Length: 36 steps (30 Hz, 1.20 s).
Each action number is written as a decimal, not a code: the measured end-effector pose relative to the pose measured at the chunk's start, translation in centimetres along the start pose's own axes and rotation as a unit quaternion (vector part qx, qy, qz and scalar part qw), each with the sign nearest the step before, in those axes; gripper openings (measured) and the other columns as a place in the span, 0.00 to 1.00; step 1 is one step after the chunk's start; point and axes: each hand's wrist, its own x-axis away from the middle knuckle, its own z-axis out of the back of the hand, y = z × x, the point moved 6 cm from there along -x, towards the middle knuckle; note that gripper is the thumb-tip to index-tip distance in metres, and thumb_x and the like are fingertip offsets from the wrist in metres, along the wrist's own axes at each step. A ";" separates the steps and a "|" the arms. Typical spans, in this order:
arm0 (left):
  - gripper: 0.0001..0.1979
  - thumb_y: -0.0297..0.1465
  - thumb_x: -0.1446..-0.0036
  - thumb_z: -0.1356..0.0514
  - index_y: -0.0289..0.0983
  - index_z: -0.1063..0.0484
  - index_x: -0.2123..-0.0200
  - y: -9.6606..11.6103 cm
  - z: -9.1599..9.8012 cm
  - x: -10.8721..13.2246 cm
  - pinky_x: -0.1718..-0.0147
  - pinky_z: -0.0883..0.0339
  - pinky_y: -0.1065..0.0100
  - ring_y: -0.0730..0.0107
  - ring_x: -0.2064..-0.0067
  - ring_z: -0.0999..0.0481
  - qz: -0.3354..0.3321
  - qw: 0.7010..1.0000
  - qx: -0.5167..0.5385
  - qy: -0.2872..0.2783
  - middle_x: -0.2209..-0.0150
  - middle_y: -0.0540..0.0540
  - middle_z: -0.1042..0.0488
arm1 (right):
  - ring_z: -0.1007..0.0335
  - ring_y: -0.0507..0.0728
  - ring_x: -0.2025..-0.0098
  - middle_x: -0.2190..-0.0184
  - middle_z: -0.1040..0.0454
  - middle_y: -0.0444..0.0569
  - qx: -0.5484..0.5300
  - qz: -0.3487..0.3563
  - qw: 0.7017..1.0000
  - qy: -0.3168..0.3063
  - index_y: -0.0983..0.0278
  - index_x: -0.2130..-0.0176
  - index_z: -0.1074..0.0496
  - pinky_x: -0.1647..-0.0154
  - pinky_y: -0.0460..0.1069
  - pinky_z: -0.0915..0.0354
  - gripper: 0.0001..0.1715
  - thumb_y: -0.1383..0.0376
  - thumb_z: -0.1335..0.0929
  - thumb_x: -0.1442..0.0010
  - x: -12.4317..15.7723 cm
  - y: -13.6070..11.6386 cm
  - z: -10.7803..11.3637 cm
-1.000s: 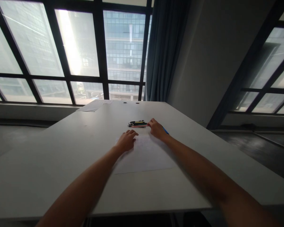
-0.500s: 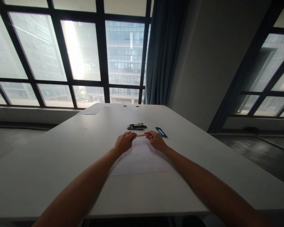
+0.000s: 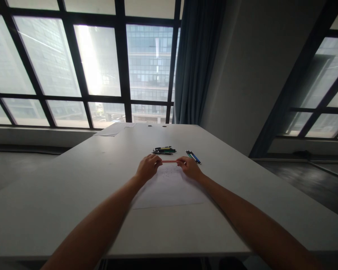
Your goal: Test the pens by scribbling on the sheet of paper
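Note:
Both my hands hold a thin red pen (image 3: 169, 161) level between them, over the far edge of a white sheet of paper (image 3: 169, 189). My left hand (image 3: 147, 167) pinches its left end with curled fingers. My right hand (image 3: 189, 167) grips the right end. Just beyond lies a small bunch of dark, green and yellow pens (image 3: 163, 150). Two or three blue and green pens (image 3: 193, 156) lie to the right of my right hand.
The long white table (image 3: 73, 195) runs toward large windows. More papers (image 3: 112, 129) lie at its far left corner. A blue curtain (image 3: 195, 60) hangs behind, and a grey wall stands to the right.
My right hand drew back from the bunch of pens with the red pen. My left hand closed on its other end, and the pen now stretches farther between them.

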 end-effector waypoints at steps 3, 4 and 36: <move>0.04 0.32 0.42 0.39 0.38 0.26 0.65 -0.3 0.1 0.0 0.63 0.34 0.67 0.66 0.62 0.27 0.027 0.999 -0.014 -0.018 0.65 0.47 0.23 | 0.28 0.54 0.72 0.73 0.23 0.48 0.005 0.001 1.000 0.011 0.65 0.66 0.24 0.68 0.48 0.36 0.09 0.65 0.34 0.41 0.1 0.1 0.2; 0.05 0.33 0.41 0.40 0.39 0.26 0.65 -0.4 0.1 0.0 0.63 0.35 0.67 0.66 0.62 0.26 0.034 0.999 -0.020 -0.024 0.65 0.47 0.23 | 0.28 0.54 0.72 0.73 0.23 0.48 0.006 0.000 1.000 0.014 0.65 0.66 0.24 0.68 0.48 0.35 0.09 0.65 0.34 0.41 0.2 0.1 0.2; 0.15 0.40 0.52 0.34 0.34 0.29 0.66 -2.4 -1.0 -0.3 0.68 0.32 0.68 0.71 0.69 0.27 0.219 0.851 0.459 0.133 0.70 0.46 0.23 | 0.29 0.54 0.73 0.74 0.24 0.48 -0.056 -0.054 0.997 -0.002 0.66 0.66 0.26 0.71 0.47 0.37 0.11 0.62 0.35 0.41 0.7 -0.6 -0.5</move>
